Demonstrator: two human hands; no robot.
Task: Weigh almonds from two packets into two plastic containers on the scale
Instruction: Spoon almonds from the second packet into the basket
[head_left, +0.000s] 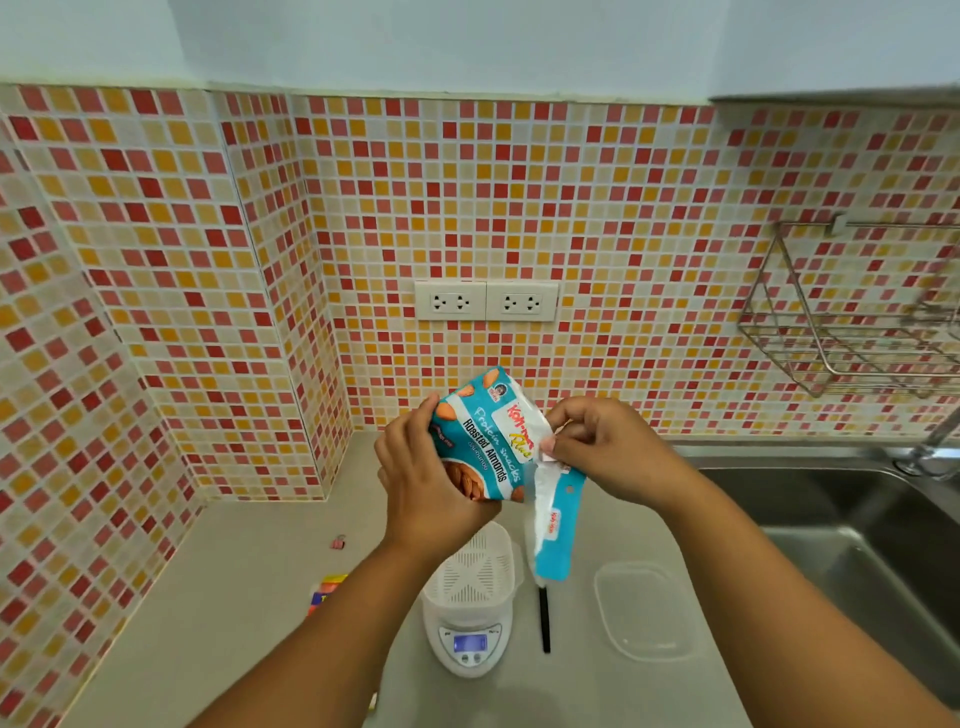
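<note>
Almond packet (480, 441) held up in the air over the table (249, 597), tilted, label facing the camera. Left hand (423, 480) wraps its lower left side, fingers (410, 431) curled around the packet edge. Right hand (602, 452) pinches the torn top at the packet's right side, fingers (563, 421) closed narrow on it. Torn strip (550, 525) hangs down from the right fingers, still joined to the packet, lower end dangling free.

Straight below the left fingers: white container (475, 571) with a ribbed base sitting on the scale (470, 644), display lit, reading too small to tell. Below the hanging strip a black stick-like item (544, 621) lies on the table, just right of the scale. Second clear plastic container (644, 610) sits flat on the table below the right wrist, apart from the scale. Sink (841, 525) right of that. Small pink clip (338, 543) and a colourful item (324, 592) left of the left forearm, the latter partly hidden.
</note>
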